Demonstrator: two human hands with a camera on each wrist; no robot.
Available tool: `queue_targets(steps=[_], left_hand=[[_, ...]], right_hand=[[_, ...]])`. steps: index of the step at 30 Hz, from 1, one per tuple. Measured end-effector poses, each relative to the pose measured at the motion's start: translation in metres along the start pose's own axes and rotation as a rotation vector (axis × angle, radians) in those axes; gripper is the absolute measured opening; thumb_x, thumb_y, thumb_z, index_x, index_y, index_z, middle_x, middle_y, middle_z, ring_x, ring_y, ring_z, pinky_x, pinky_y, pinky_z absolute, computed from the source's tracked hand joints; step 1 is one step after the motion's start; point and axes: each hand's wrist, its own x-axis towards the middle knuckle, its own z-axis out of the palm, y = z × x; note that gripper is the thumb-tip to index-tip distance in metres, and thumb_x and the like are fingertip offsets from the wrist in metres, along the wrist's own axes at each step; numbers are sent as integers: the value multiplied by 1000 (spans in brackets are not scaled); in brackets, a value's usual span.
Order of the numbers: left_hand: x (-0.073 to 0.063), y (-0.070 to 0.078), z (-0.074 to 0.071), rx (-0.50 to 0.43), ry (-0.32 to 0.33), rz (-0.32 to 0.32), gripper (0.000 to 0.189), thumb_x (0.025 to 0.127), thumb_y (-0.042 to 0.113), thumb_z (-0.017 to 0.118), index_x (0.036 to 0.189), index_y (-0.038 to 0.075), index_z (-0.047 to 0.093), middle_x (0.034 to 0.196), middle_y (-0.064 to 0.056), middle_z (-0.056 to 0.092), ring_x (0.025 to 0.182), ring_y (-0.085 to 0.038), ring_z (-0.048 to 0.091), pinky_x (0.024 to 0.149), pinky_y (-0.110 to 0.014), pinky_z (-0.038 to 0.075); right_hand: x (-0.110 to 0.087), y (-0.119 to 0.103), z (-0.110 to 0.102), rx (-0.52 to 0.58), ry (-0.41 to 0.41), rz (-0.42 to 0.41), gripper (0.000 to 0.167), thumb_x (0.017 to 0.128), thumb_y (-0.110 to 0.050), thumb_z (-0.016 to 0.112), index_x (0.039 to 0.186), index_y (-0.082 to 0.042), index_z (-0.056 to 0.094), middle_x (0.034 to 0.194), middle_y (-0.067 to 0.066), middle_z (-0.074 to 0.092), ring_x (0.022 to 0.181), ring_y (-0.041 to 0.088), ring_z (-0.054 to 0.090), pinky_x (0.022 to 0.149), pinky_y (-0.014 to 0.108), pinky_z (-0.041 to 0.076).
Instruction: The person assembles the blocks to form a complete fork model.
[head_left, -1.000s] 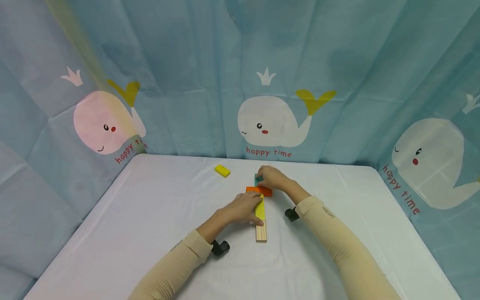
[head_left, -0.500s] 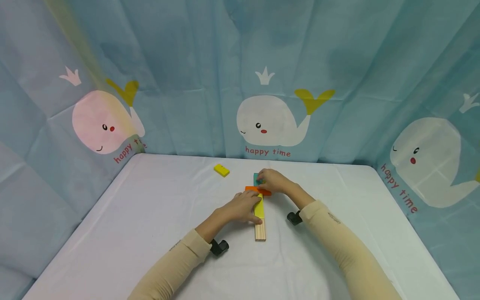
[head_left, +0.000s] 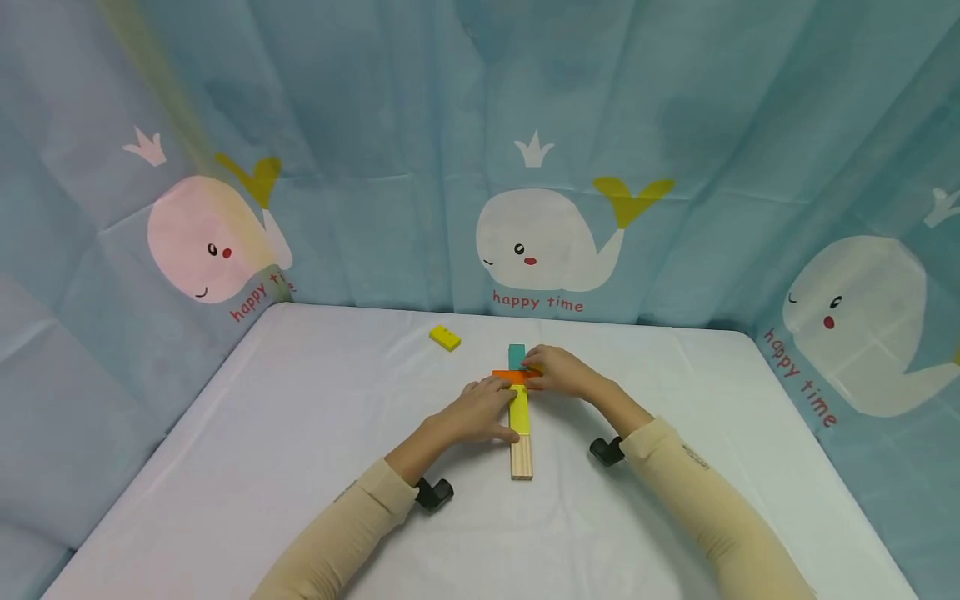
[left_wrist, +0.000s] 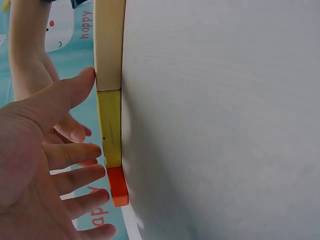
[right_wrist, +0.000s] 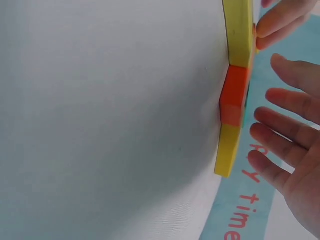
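Wooden blocks lie in line on the table: a plain wood block (head_left: 521, 460) nearest, then a yellow block (head_left: 519, 414), an orange block (head_left: 504, 377) set crosswise and a teal block (head_left: 517, 357) farthest away. My left hand (head_left: 476, 412) is beside the yellow block, fingers spread, its thumb tip at the plain block's edge in the left wrist view. My right hand (head_left: 566, 373) is at the orange block's right end, its fingers loosely extended. Past the orange block, a second yellow block (right_wrist: 228, 150) shows in the right wrist view, mostly hidden by my fingers in the head view.
Farther back on the white table (head_left: 337, 400), a loose yellow block (head_left: 446, 337) lies left of the row. A blue whale-print curtain (head_left: 390, 233) hangs behind and along the sides. Black wrist cameras hang under both sleeves.
My right hand has moved to the right and slightly nearer, uncovering more of the teal block. My left hand has drawn back a little to the left. The row of blocks looks unchanged.
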Motion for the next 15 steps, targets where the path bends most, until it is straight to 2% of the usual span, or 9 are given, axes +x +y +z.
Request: queue_targets(steps=[8,15], left_hand=[[-2,-8,1,-16,24,9,77,81,51,74,142,11,50,151,-8,43,143,-29,34,117,-53,28],[-3,-13,0,-7,47,4,72,83,52,71,140,12,52,150,-9,44,142,-28,36,116,-52,30]], right_hand=[[-15,-10,-1,60,17,24,40,88,-23,72,122,-3,67,128,14,62,118,31,57,104,47,47],[-23,-16,3,85,9,34,49,87,-30,73,128,-4,63,133,15,59,122,31,56,105,48,46]])
